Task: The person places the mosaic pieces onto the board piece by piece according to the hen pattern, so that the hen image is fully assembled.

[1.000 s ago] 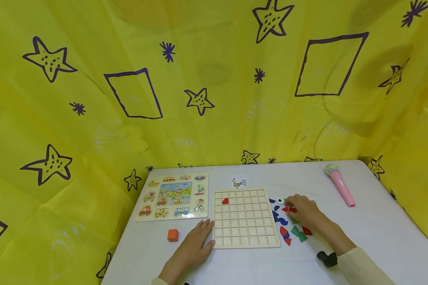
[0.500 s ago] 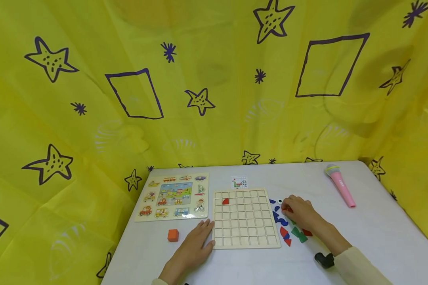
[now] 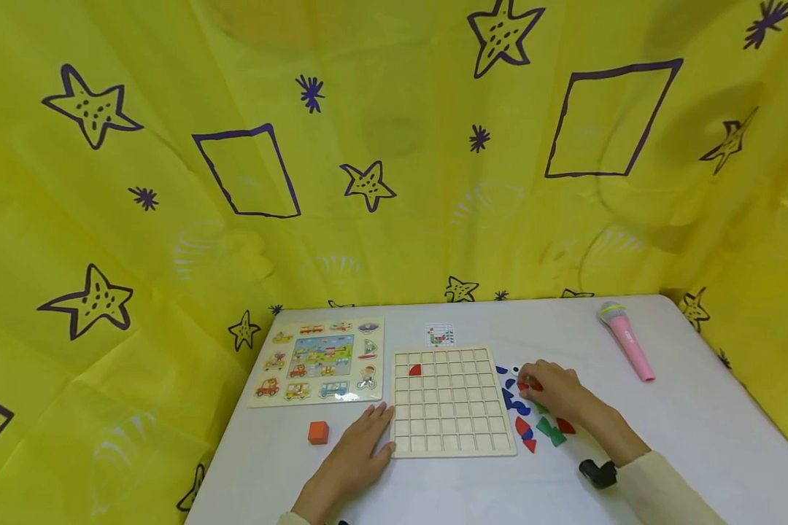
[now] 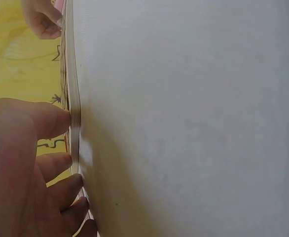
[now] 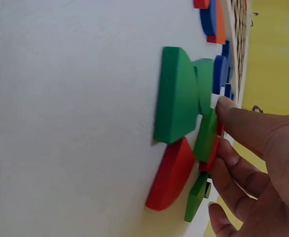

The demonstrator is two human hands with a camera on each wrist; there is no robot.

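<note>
Right hand [image 3: 554, 390] crept left, pinching red piece [image 3: 530, 385].

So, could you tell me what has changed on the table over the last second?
The right hand has drawn slightly left over the loose coloured pieces, and its fingers now close on a red piece at the pile's far end. The left hand stays flat against the grid board, whose single red piece has not moved. The orange cube and pink microphone are unchanged.
</note>
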